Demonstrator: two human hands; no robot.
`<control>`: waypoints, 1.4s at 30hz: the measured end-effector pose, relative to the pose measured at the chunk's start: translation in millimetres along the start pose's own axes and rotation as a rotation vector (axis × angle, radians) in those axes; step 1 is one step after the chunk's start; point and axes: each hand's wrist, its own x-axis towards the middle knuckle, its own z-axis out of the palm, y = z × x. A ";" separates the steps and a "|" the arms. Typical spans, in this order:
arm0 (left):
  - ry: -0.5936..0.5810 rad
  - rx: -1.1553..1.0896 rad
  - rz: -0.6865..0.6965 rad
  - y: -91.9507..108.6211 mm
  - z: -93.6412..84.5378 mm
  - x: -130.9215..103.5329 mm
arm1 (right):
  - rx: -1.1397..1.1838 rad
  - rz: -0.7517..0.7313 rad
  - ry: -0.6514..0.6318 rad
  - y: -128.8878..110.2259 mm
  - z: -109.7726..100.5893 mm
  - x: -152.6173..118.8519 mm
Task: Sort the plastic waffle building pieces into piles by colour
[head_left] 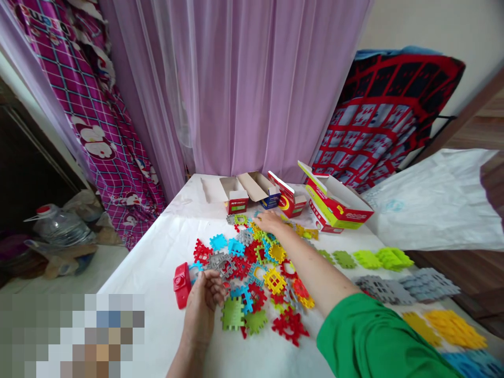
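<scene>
A loose heap of notched plastic building pieces (244, 249) in red, blue, yellow, green and grey covers the middle of the white table. My left hand (207, 294) is at the heap's near left edge, its fingers curled inward; whatever may be inside them is hidden. Just left of it is a red plastic part (181, 286) with a raised round knob. Green square pieces (233, 313) lie to the right of that hand. My right hand (268, 221) reaches across to the far side of the heap, fingers stretched over small yellow and blue pieces.
Opened cardboard boxes stand along the back: a red one (237, 205), a blue one (271, 199) and a larger red-and-green one (346, 207) among them. On the right are groups of green (366, 258), grey (429, 285), yellow (457, 328) and blue pieces (474, 363).
</scene>
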 end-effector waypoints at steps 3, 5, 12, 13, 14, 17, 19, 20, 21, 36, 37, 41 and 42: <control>-0.007 0.002 0.007 1.2 -0.5 -0.5 | -0.009 -0.072 0.007 -1.8 0.1 -33.1; -0.006 0.001 -0.002 2.2 -0.1 -1.4 | -0.013 -0.149 0.022 -3.9 -3.5 -54.2; 0.022 -0.030 0.017 2.3 -0.3 -4.8 | 0.008 -0.161 0.041 -23.3 -23.4 -32.7; 0.015 -0.028 0.017 2.0 -1.1 -4.8 | 0.015 -0.161 0.021 -29.4 -22.0 -20.8; 0.005 -0.026 0.014 1.8 -2.0 -4.6 | 0.021 -0.165 -0.005 -36.4 -19.4 -9.7; -0.014 -0.038 0.013 1.0 -4.5 -4.3 | 0.029 -0.194 -0.066 -59.2 -9.1 11.0; -0.022 -0.049 0.014 0.7 -5.4 -4.6 | 0.024 -0.221 -0.097 -70.2 -5.4 12.0; -0.024 -0.047 0.013 0.5 -5.6 -5.0 | 0.021 -0.237 -0.113 -72.6 -5.4 9.8; -0.029 -0.042 0.008 0.3 -5.6 -5.4 | 0.018 -0.247 -0.126 -72.4 -6.6 6.6; -0.015 -0.006 0.013 1.0 -0.6 -9.3 | 0.138 -0.045 -0.027 37.4 -6.8 6.4; -0.017 -0.006 0.011 0.7 -1.4 -8.7 | 0.150 -0.044 -0.013 41.7 -7.3 5.8; -0.037 -0.002 0.004 -1.5 -4.8 -4.6 | 0.166 0.088 0.086 75.6 -12.9 -4.6; -0.040 -0.001 0.004 -2.2 -4.9 -3.6 | 0.166 0.137 0.099 86.1 -13.1 -9.4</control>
